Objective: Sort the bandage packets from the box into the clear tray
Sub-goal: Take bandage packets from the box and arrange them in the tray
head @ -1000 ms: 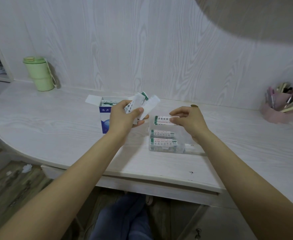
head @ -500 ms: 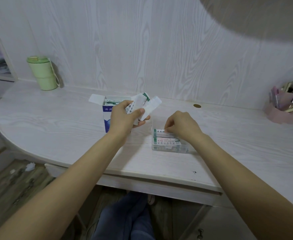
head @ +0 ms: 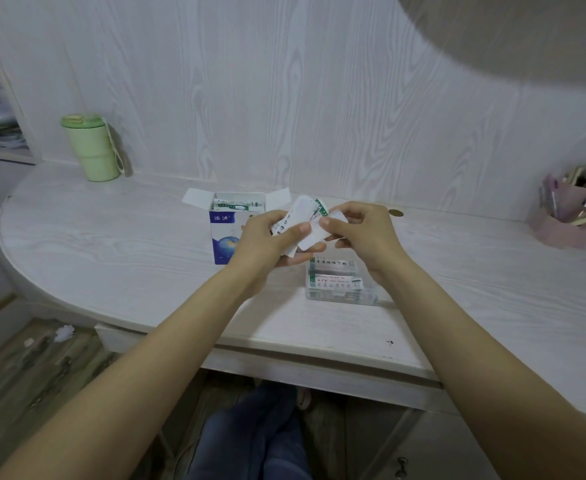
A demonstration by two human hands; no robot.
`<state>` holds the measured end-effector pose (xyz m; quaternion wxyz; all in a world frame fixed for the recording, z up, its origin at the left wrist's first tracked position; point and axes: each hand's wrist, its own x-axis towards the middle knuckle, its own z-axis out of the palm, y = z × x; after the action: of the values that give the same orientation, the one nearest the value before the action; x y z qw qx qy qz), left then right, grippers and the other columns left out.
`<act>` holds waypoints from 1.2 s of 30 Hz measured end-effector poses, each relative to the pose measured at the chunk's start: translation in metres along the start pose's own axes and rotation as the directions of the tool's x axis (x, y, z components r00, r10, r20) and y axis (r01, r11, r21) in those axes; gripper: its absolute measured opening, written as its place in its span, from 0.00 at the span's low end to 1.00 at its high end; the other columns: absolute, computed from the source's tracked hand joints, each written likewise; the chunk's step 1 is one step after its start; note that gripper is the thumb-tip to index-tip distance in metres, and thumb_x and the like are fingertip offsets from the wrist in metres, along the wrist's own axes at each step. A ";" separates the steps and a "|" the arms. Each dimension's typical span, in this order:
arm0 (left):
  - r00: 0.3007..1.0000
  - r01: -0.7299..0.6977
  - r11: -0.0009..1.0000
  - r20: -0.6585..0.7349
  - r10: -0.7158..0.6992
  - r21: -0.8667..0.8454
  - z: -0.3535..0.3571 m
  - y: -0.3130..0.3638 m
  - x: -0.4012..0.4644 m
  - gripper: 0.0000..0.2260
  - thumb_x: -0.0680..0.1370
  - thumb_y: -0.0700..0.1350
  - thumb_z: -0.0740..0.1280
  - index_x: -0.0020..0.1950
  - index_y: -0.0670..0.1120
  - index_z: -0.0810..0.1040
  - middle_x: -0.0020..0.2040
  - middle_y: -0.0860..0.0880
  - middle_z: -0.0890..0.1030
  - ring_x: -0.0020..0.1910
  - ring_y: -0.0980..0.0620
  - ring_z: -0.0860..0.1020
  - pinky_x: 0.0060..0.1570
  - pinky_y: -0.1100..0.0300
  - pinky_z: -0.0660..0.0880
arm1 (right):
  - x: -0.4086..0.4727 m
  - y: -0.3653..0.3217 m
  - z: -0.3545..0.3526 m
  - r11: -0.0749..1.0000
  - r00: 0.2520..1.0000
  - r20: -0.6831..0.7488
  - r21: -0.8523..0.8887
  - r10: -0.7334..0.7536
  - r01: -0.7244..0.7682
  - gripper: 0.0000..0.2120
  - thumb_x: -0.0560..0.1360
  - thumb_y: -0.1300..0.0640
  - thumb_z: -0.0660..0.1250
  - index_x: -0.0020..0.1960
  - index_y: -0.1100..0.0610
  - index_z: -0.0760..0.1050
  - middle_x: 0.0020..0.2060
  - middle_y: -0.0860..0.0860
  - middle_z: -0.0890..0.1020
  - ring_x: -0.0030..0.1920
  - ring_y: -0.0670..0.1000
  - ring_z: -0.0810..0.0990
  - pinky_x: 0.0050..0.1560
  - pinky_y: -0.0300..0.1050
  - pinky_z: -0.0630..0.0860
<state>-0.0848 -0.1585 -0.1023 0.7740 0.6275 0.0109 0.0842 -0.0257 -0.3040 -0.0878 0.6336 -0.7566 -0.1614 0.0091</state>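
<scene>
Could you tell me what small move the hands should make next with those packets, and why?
Probably the right hand should draw the packet it pinches out of the fan of packets the left hand holds, then lower it into the clear tray, which already holds packets.

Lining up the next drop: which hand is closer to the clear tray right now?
Right. The right hand hangs just above the clear tray's far edge, pinching a packet from the fan. The left hand holds that fan farther left, in front of the box.
</scene>
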 end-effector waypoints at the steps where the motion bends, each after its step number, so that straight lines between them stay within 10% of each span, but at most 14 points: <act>1: 1.000 -0.001 1.000 -0.018 0.001 -0.009 0.001 0.000 0.000 0.04 0.78 0.40 0.65 0.51 0.45 0.78 0.45 0.47 0.85 0.41 0.46 0.84 0.37 0.61 0.80 | -0.001 0.000 -0.001 1.000 1.000 -0.009 0.010 0.001 -0.001 0.01 0.72 0.65 0.71 0.43 0.61 0.80 0.35 0.53 0.82 0.30 0.44 0.80 0.31 0.34 0.75; 6: 0.988 -0.021 0.994 -0.150 0.037 0.103 -0.008 -0.002 0.007 0.04 0.79 0.37 0.64 0.51 0.44 0.76 0.42 0.47 0.83 0.34 0.51 0.84 0.35 0.61 0.81 | -0.003 0.001 -0.011 0.991 0.999 -0.040 0.136 0.006 -0.001 0.02 0.71 0.62 0.73 0.41 0.58 0.80 0.31 0.47 0.80 0.30 0.43 0.77 0.28 0.34 0.68; 26: 0.980 -0.137 0.974 0.170 0.106 0.179 0.001 0.000 -0.003 0.10 0.80 0.44 0.62 0.60 0.45 0.76 0.47 0.43 0.84 0.43 0.47 0.84 0.42 0.58 0.81 | -0.004 -0.004 0.010 0.996 0.994 -0.061 0.020 -0.087 0.088 0.06 0.70 0.62 0.74 0.45 0.55 0.80 0.41 0.53 0.81 0.38 0.49 0.80 0.32 0.35 0.75; 36: 0.990 -0.126 0.938 -0.019 0.139 0.322 -0.003 -0.001 0.007 0.09 0.80 0.44 0.63 0.58 0.46 0.77 0.47 0.49 0.83 0.42 0.54 0.82 0.36 0.63 0.78 | -0.007 -0.003 0.014 0.996 0.994 -0.075 -0.008 -0.085 0.084 0.11 0.69 0.62 0.74 0.46 0.53 0.74 0.42 0.52 0.82 0.37 0.47 0.79 0.33 0.35 0.74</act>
<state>-0.0783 -0.1547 -0.1035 0.6543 0.7420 -0.0017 0.1463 -0.0359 -0.2914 -0.0888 0.6374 -0.7503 -0.1693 -0.0467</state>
